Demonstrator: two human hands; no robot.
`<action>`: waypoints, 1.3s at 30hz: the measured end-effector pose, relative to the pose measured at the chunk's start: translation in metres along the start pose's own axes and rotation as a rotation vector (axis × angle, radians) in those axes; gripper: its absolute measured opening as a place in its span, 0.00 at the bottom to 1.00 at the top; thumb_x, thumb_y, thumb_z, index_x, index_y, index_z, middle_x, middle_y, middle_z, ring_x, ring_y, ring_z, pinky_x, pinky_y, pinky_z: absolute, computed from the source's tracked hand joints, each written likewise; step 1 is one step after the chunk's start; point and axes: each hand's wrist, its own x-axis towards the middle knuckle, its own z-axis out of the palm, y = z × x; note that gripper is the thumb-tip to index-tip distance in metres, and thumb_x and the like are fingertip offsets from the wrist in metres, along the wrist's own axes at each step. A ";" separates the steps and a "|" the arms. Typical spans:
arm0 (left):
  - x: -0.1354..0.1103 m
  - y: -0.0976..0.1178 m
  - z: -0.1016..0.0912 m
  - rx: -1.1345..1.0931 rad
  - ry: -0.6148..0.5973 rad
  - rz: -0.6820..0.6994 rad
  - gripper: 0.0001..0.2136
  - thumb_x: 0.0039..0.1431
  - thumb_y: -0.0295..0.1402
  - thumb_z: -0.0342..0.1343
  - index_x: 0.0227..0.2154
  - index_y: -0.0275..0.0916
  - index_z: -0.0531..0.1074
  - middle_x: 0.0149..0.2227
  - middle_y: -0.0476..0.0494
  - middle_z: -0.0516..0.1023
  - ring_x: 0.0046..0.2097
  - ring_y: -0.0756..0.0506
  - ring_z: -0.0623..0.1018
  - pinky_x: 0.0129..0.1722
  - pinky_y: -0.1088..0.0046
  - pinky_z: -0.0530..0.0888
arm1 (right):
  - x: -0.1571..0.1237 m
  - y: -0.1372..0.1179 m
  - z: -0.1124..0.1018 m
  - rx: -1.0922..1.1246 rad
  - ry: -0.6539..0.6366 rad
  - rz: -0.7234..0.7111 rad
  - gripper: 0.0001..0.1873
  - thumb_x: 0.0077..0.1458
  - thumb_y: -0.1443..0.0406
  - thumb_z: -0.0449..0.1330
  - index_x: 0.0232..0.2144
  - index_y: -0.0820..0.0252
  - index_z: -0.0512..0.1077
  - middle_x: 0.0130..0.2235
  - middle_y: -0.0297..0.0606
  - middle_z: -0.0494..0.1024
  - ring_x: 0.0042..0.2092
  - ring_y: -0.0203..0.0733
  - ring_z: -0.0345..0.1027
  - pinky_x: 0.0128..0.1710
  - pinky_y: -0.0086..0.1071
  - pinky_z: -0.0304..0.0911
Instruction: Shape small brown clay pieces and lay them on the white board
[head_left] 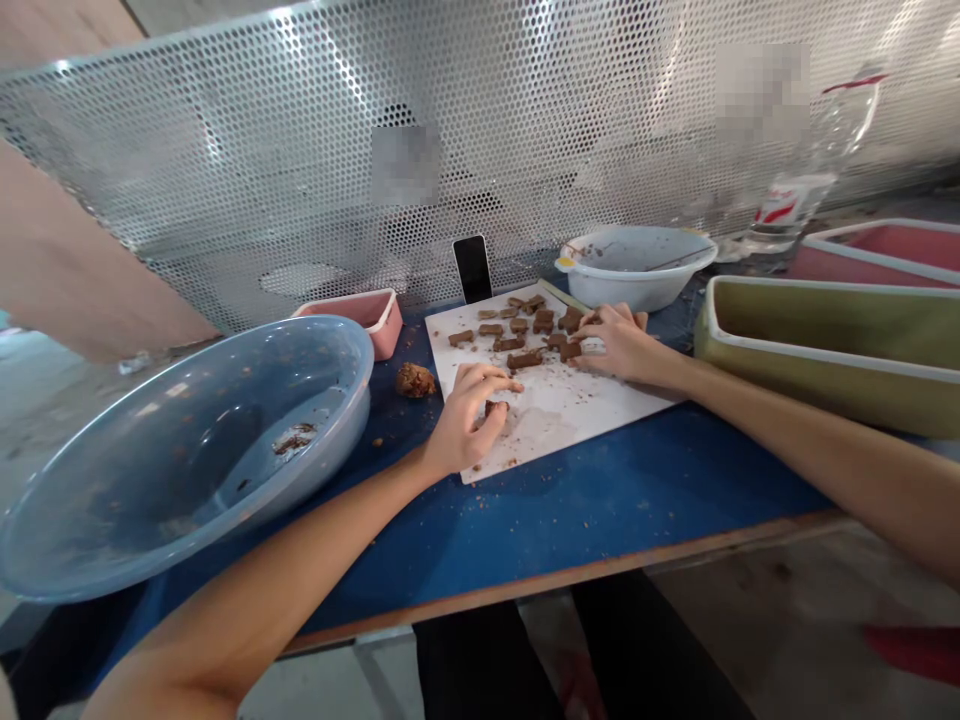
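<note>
No wording can be read anywhere. The label (784, 208) on the clear plastic bottle (814, 160) in the upper right of the frame shows red and white marks, but its lettering is too small and blurred to make out; the phone (472, 268) at upper centre shows only a dark screen

table (600, 500): blue | board (570, 405): white | dough shapes (525, 358): brown | big bowl (187, 450): pale blue
</note>
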 end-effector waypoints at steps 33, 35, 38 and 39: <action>0.000 0.001 0.002 0.009 0.006 0.020 0.11 0.74 0.27 0.53 0.52 0.41 0.78 0.51 0.38 0.77 0.56 0.37 0.74 0.59 0.50 0.74 | -0.007 -0.033 -0.044 -0.081 0.007 -0.133 0.14 0.72 0.54 0.62 0.46 0.46 0.87 0.56 0.45 0.80 0.55 0.60 0.66 0.55 0.52 0.53; 0.000 0.000 0.002 0.009 0.007 0.022 0.11 0.74 0.27 0.53 0.51 0.42 0.78 0.51 0.38 0.77 0.56 0.37 0.74 0.59 0.50 0.74 | -0.008 -0.033 -0.046 -0.101 -0.009 -0.145 0.13 0.71 0.55 0.62 0.45 0.46 0.88 0.57 0.45 0.80 0.55 0.60 0.66 0.54 0.51 0.51; 0.000 0.000 0.002 0.008 0.005 0.025 0.11 0.73 0.27 0.53 0.51 0.42 0.78 0.51 0.38 0.77 0.56 0.37 0.74 0.60 0.50 0.74 | -0.008 -0.035 -0.049 -0.109 -0.025 -0.160 0.14 0.72 0.55 0.62 0.45 0.48 0.88 0.57 0.46 0.80 0.54 0.59 0.65 0.53 0.50 0.50; 0.000 0.000 0.002 0.008 0.003 0.024 0.11 0.73 0.27 0.53 0.51 0.42 0.78 0.51 0.38 0.77 0.57 0.37 0.74 0.60 0.50 0.74 | -0.008 -0.036 -0.050 -0.110 -0.027 -0.170 0.15 0.72 0.55 0.62 0.45 0.49 0.88 0.57 0.47 0.80 0.54 0.59 0.65 0.52 0.49 0.49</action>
